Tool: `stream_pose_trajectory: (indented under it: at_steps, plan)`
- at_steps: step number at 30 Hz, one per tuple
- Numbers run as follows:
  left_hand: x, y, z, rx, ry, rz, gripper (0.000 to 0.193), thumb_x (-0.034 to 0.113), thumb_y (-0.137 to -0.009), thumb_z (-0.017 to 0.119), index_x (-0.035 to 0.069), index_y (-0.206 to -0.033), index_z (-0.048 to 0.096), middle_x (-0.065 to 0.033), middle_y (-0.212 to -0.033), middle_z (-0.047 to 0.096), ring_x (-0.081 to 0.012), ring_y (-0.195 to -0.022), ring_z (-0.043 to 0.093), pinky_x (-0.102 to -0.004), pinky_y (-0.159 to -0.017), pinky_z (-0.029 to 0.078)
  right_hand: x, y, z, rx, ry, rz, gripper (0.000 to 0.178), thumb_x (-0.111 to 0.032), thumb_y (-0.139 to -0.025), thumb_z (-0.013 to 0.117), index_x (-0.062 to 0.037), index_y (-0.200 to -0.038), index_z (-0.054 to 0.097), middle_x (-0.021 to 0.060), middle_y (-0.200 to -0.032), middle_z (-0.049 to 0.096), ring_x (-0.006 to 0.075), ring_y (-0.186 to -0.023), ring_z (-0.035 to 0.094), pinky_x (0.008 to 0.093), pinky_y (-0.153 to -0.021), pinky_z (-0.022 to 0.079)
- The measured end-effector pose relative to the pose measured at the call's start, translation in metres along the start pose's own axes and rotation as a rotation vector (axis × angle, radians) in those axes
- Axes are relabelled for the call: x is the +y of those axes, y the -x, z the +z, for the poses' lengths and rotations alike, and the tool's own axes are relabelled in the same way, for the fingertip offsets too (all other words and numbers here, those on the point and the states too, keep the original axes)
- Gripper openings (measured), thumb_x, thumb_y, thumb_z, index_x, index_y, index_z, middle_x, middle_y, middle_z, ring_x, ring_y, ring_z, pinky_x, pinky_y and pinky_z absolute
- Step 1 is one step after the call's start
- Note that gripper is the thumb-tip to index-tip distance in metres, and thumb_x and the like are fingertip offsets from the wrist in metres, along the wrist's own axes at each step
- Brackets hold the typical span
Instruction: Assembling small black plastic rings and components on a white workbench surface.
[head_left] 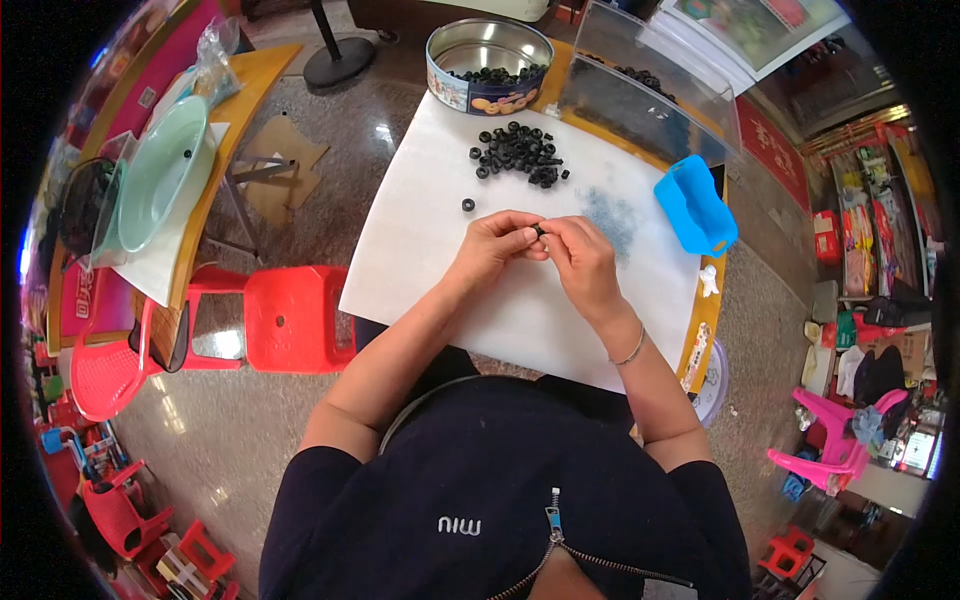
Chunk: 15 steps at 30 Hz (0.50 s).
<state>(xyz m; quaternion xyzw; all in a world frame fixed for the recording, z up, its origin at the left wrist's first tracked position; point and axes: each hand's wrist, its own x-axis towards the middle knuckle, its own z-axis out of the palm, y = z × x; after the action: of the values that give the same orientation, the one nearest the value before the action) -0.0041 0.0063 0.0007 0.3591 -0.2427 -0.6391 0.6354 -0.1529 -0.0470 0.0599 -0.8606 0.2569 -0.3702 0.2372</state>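
Your left hand [497, 243] and right hand [585, 265] meet over the near half of a white sheet [415, 245] laid on the counter [707, 308]. The fingers [518, 238] of both are grasping one small black part [539, 230], pinched between the tips; its details are largely covered. Your right wrist carries a thin bracelet [630, 346].

Beyond your hands, a loose pile of black parts [516, 152] lies on the sheet, several of them ring-shaped. One black ring [468, 204] sits by itself, nearer to you and left of the pile. To the right of the pile, the sheet bears a blue-grey speckled patch [610, 222].

At the far end, a round tin [448, 85] stands upright with more black parts inside. Beside it, on the right, is a clear box [650, 110] containing dark pieces. A bright blue container [695, 205] lies at the right edge of the sheet. A red stool [285, 320] stands left of the counter; farther left, a pale green basin [165, 175] rests on another table [235, 105].
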Motion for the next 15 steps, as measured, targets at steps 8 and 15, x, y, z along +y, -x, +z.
stream_pose_trajectory:
  at_steps: [8,15]
  plan:
    - [-0.004,0.000,-0.001,0.018,-0.138,-0.002,0.016,0.005,-0.090,0.061,-0.004,-0.103,0.063,-0.0097,-0.093,0.066,-0.0153,-0.081,0.063,-0.0279,-0.076,0.054,-0.005,0.008,0.003,0.029,0.089,-0.047,0.012,0.000,-0.076,0.064,-0.0022,-0.085,0.057,0.0126,-0.079,0.057,0.0312,-0.076,0.056,0.0408,-0.068,0.047]
    - [-0.004,-0.002,0.002,-0.026,-0.143,-0.016,0.016,0.006,-0.091,0.061,-0.005,-0.102,0.063,-0.0092,-0.090,0.066,-0.0145,-0.079,0.065,-0.0270,-0.074,0.056,0.000,0.012,0.000,-0.001,0.206,-0.088,0.008,0.002,-0.077,0.062,-0.0028,-0.084,0.059,0.0111,-0.078,0.060,0.0300,-0.073,0.058,0.0389,-0.064,0.047]
